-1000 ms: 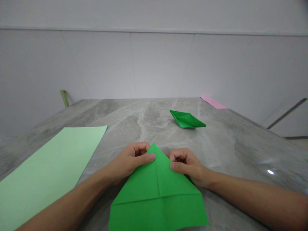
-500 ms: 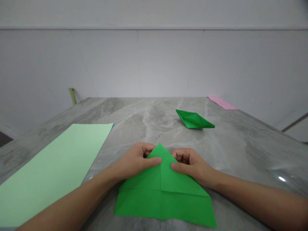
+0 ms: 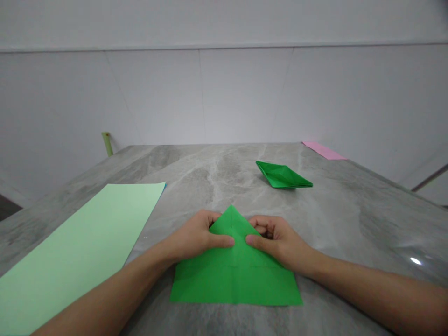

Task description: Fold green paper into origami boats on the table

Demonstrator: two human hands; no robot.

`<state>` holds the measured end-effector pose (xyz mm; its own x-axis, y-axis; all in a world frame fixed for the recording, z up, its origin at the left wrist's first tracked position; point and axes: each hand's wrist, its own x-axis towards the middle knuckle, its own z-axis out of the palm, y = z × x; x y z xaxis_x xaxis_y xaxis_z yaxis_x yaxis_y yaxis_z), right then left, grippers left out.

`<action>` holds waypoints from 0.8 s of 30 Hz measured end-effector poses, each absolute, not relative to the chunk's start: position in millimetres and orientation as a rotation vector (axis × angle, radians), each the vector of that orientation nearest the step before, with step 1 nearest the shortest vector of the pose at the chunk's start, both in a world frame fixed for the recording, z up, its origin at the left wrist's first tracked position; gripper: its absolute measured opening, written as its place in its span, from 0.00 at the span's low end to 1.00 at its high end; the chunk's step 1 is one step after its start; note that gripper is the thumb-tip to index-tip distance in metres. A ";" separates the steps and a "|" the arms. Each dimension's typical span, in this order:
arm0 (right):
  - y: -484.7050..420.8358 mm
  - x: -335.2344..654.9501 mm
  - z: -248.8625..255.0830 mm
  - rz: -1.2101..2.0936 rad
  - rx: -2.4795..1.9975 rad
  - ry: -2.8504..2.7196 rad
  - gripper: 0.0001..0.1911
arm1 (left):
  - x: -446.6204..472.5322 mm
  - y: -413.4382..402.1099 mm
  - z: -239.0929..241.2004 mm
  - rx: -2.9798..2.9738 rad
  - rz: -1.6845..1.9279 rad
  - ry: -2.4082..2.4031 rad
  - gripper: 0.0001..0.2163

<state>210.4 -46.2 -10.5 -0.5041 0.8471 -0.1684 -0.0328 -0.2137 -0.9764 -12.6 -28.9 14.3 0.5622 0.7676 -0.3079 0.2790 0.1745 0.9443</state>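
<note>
A bright green sheet of paper [image 3: 238, 284], its top corners folded to a point and its lower part a flat band, faces me at the near middle of the table. My left hand [image 3: 201, 235] grips its left slope, thumb on the front near the centre crease and fingers behind. On the right slope, my right hand [image 3: 275, 240] pinches the paper the same way, with curled fingers partly showing past the edge. Beyond my right hand rests a folded green paper boat [image 3: 284, 176].
A pale green stack of paper [image 3: 94, 233] lies on the left of the grey marbled table [image 3: 210, 168]. Pink paper [image 3: 325, 150] lies at the far right edge. A white wall [image 3: 241, 93] stands behind, with a light green strip [image 3: 107, 143] at the far left corner.
The green paper's lower edge has swung up and farther from me, now lying straighter and higher in view. Both hands keep their grip, thumbs slightly lower on the paper. The camera view has shifted slightly.
</note>
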 end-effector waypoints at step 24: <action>-46.6 210.5 -6.1 1.775 -0.943 -1.609 0.18 | -8.9 -31.5 18.3 1.683 0.430 1.051 0.08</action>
<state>210.5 -46.6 -6.1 -0.5960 0.7923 -0.1302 0.0517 -0.1239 -0.9909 -8.9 -31.5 18.3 0.5485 0.8093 -0.2103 0.4296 -0.0570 0.9012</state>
